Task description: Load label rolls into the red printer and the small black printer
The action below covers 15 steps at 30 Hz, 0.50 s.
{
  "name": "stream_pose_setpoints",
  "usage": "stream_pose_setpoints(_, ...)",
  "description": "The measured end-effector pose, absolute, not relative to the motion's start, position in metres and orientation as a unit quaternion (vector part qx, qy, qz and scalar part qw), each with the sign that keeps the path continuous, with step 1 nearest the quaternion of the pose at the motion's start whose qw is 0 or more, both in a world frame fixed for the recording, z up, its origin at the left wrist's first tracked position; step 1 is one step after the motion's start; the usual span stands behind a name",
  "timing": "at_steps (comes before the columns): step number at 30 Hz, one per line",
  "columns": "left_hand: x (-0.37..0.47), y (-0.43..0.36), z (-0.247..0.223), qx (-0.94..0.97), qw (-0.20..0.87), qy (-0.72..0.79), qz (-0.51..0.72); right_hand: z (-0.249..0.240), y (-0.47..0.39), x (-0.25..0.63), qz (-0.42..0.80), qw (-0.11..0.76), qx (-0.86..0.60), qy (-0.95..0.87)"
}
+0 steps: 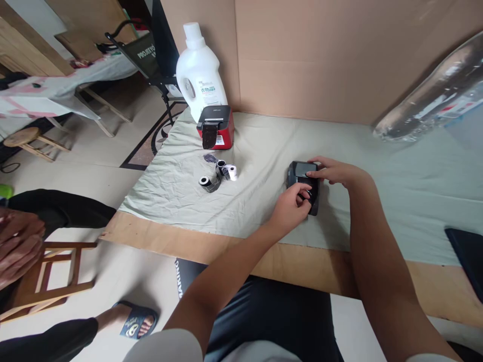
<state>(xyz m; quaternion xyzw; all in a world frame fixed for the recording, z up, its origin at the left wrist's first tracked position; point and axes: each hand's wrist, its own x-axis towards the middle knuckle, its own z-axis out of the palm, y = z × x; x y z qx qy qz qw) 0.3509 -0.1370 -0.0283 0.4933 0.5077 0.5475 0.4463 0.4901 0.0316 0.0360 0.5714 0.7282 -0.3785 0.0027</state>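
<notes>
A small black label printer sits on the pale cloth-covered table. My left hand grips its near side, fingers curled on the front. My right hand rests on its top from the right, fingertips pressing the lid. A red and black printer stands farther back to the left. Between the two lie several small paper rolls, some in clear wrap.
A white detergent bottle stands behind the red printer against a cardboard wall. A clear plastic bottle lies at the right. A dark object is at the right edge. Another person sits at left, sandalled foot and hand showing, by a wooden stool.
</notes>
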Motion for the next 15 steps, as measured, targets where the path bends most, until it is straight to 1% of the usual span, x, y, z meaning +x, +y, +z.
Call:
stream_pose_setpoints(5,0.352,-0.136,-0.03,0.506,0.415,0.526,0.543,0.031,0.029,0.493,-0.421,-0.016,0.567,0.708)
stream_pose_setpoints(9,0.34,-0.134,-0.031,0.5,0.352,0.573,0.546,0.021,0.025,0.499,-0.473,-0.05,0.559,0.679)
stream_pose_setpoints(11,0.328,-0.13,-0.031,0.538,0.329,0.601,0.492,0.013,0.02,0.501,-0.486,-0.088,0.564,0.662)
stream_pose_setpoints(15,0.311,-0.124,-0.03,0.654,0.309,0.618,0.309,-0.001,-0.002,0.498,-0.482,-0.2,0.576,0.629)
